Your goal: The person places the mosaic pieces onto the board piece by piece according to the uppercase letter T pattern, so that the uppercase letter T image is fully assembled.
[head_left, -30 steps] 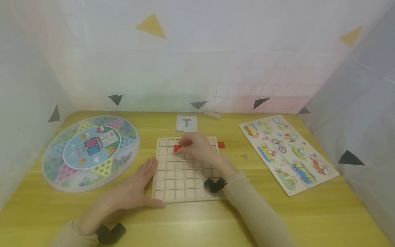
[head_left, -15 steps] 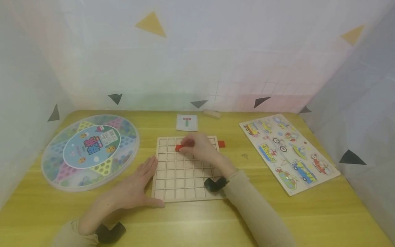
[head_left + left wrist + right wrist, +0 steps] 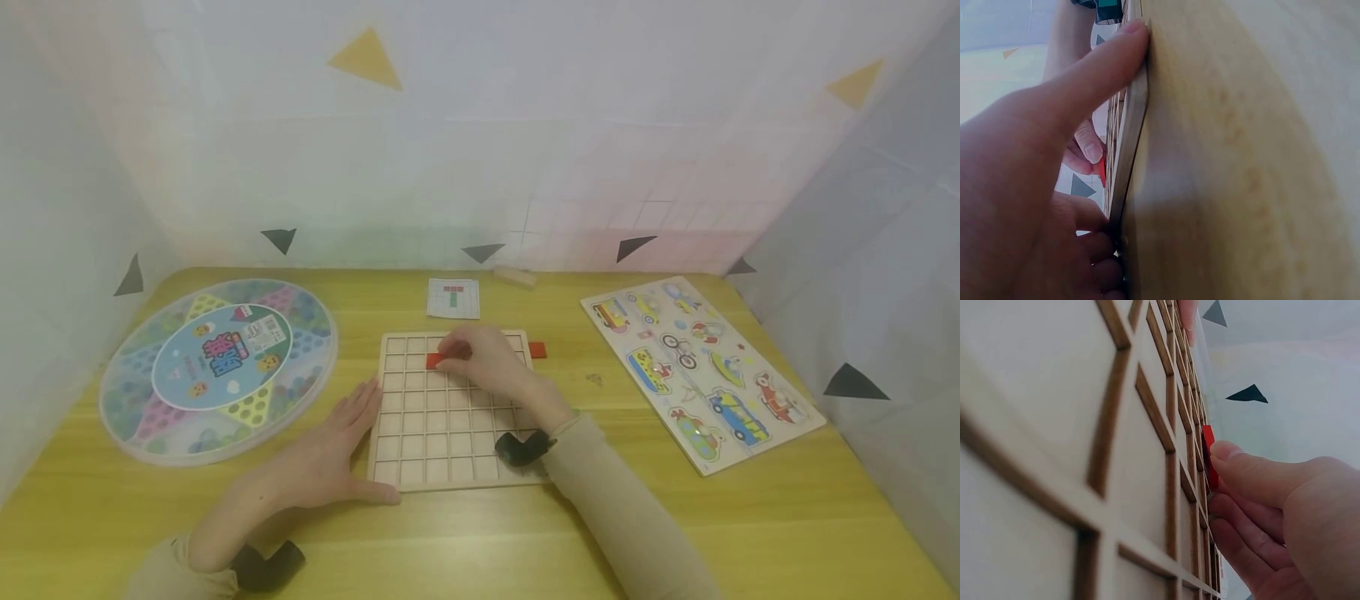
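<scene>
In the head view, my right hand (image 3: 487,358) pinches a red square tile (image 3: 433,361) at the far part of a wooden grid board (image 3: 438,422). Thumb and fingertips hold the red tile (image 3: 1210,456) by its edge in the right wrist view, close against the grid ridges; whether it sits fully inside a cell I cannot tell. My left hand (image 3: 330,462) lies spread along the board's left side, fingers at the left edge and thumb at the near left corner. Its thumb (image 3: 1110,59) touches the board's side (image 3: 1129,137) in the left wrist view.
Another red piece (image 3: 537,350) shows at the board's right edge. Behind the board lie a card with a red and green T (image 3: 467,308) and a small wooden block (image 3: 514,277). A round Chinese checkers set (image 3: 217,371) is left; a vehicle puzzle board (image 3: 678,400) is right.
The red tile, held in my right hand, has shifted very slightly to the right on the board. My left hand stays in place at the board's left edge.
</scene>
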The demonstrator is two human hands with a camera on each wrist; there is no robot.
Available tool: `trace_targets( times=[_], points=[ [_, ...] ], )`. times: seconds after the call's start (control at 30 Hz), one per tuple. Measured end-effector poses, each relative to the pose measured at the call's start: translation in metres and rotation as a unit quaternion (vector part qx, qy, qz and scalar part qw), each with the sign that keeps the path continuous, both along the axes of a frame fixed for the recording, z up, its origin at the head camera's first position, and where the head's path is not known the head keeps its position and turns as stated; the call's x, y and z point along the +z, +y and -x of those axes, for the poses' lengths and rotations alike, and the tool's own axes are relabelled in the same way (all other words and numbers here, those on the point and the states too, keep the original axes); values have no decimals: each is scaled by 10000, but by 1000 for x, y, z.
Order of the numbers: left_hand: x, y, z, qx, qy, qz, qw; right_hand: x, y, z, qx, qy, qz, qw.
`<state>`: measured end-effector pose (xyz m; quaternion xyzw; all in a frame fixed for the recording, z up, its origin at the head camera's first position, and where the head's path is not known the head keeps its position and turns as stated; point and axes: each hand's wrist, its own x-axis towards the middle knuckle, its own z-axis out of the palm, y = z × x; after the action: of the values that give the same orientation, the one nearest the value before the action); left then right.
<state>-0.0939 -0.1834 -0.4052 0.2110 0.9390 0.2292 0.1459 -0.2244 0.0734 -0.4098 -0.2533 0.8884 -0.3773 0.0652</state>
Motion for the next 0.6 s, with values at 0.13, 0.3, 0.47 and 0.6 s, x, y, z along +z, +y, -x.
trace_targets(
  times=[0.13,0.3,0.47,0.6],
  points=[
    [0,0,0,-7,22,-21,10000,0,0,0,-1,21,-72,10000],
    [0,0,-1,-36,71,-34,10000,0,0,0,71,170,-150,9997],
    [0,0,0,-61,88,-25,9999,1,1,-1,118,259,-204,9994],
    [-1,0,0,-57,89,-11,9999,2,0,-1,117,272,-264,9992]
  ],
)
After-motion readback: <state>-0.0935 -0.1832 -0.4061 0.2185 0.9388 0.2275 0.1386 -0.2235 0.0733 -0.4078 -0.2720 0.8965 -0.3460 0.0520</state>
